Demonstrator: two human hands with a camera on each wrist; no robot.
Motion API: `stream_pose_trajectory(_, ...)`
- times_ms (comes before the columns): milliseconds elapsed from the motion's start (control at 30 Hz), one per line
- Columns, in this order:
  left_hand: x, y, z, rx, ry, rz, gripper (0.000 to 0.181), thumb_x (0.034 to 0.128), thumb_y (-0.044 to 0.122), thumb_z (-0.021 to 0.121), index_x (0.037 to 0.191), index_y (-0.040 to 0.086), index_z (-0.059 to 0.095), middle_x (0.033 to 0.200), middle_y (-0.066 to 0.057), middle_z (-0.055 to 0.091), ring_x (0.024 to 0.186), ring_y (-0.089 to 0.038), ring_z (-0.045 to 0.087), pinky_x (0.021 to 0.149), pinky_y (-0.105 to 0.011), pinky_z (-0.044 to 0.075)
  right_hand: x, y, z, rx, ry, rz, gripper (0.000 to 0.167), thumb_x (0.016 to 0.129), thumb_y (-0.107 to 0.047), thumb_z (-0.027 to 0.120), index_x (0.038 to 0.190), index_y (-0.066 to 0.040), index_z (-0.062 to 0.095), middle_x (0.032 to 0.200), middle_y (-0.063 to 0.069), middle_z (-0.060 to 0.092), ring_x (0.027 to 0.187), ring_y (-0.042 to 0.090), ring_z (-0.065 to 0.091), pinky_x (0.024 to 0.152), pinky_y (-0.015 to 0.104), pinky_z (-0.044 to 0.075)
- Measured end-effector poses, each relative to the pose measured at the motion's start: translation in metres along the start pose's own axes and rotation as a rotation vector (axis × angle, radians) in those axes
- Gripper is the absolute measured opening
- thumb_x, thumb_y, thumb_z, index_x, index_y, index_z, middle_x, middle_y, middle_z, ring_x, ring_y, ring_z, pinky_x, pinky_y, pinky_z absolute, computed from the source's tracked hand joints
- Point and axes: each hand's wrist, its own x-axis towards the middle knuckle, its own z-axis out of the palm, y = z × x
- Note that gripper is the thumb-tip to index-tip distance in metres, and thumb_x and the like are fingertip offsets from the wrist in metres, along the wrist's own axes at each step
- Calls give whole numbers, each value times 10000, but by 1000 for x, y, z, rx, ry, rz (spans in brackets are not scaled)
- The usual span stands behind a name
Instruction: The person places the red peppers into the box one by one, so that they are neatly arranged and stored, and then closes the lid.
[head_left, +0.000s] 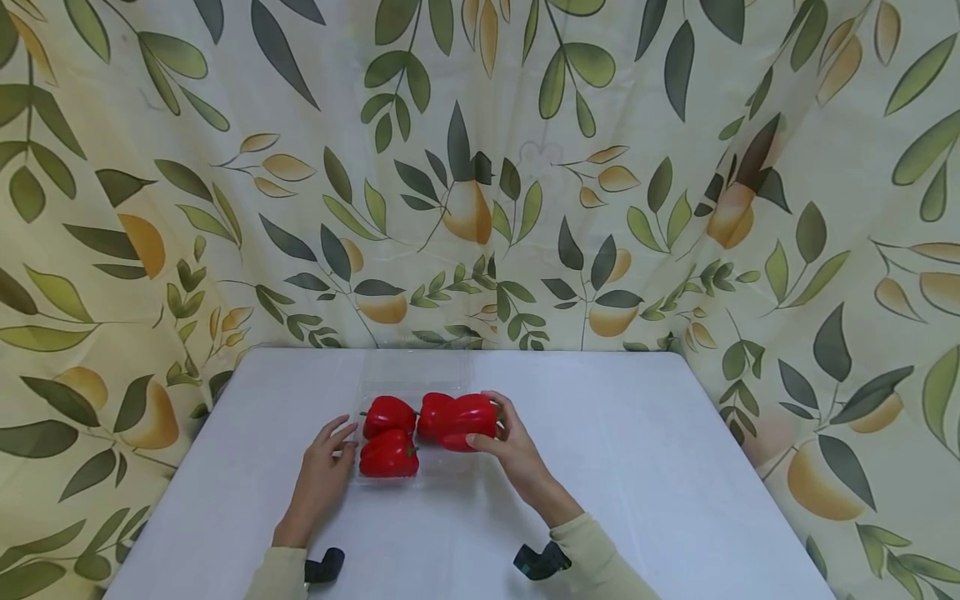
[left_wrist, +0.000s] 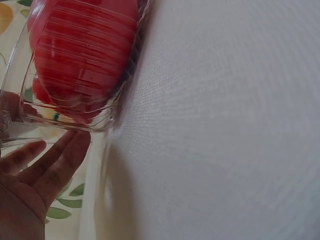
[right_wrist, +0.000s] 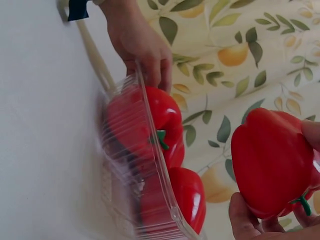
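Note:
A clear plastic container [left_wrist: 65, 125] stands on the table with red bell peppers in it: one at its near left [head_left: 388, 454], one behind that [head_left: 388, 417] and one at the back right [head_left: 433, 415]. My right hand [head_left: 517, 454] grips another red pepper [right_wrist: 272, 162] between thumb and fingers, over the container's right side; its green stem shows in the right wrist view. My left hand [head_left: 322, 479] is at the container's left side, fingers loosely bent, fingertips at the wall; the left wrist view shows them touching or very near its edge.
The container's clear lid [head_left: 416, 367] lies opened toward the table's back edge. The white table [head_left: 615, 433] reaches to a leaf-and-fruit patterned curtain [head_left: 465, 250] behind and at both sides. Dark straps or devices [head_left: 542, 561] are at both wrists.

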Motion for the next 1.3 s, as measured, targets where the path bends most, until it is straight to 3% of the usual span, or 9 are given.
stream_pose_trajectory(200,-1,2,-1,5,-5,-3,390,942,104,626,1329,68,609,1475,-117,485,1040,-256,689,870,-384,596,2,3,5,-70,9,2,797,816,-231,789,1467,-208,330,1447,54,435,1307,273,458,927,375,583)
stream_pose_trajectory(433,-1,3,-2,-3,-10,-11,388,948,108,614,1334,65,605,1477,-119,482,1041,-260,691,877,-386,593,4,8,11,-133,47,-12,744,845,-324,757,1454,-203,347,1432,76,452,1297,286,468,943,406,577)
stream_pose_trajectory(700,0,2,-2,-11,-5,0,379,951,107,608,1326,53,610,1468,-123,489,1041,-265,691,876,-389,591,7,10,13,-162,36,-11,746,808,-222,787,1433,-203,379,1411,65,476,1251,282,491,904,379,590)
stream_pose_trajectory(900,-1,3,-2,-3,-2,-3,376,950,109,610,1321,53,613,1464,-125,494,1036,-264,693,880,-394,590,6,12,14,-269,-12,-32,757,790,-224,802,1422,-210,385,1388,86,497,1215,313,523,894,398,591)
stream_pose_trajectory(1300,-1,3,0,11,-17,-46,392,958,127,603,1347,77,596,1490,-105,470,1075,-263,677,900,-398,584,8,17,14,-401,-2,-82,752,764,-213,820,1398,-192,416,1338,71,548,1180,258,528,877,368,582)
